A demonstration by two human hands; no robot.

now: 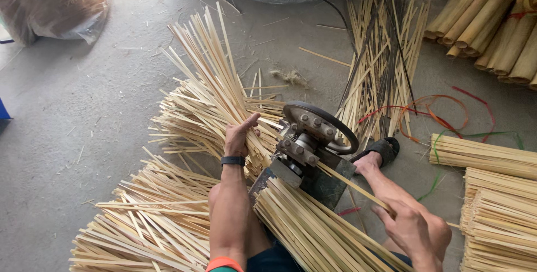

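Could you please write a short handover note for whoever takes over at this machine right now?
Left hand: on the fanned pile of split strips at the machine's far side.
Right hand: pinching one bamboo strip angled into the small metal machine.
Done: split strips lie heaped on the floor to the left.
Left: a bundle of strips rests across the lap; more stacked bundles wait to the right.

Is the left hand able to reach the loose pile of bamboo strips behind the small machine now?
Probably yes: the left hand already rests on the pile of bamboo strips beside the machine, and nothing lies between them.
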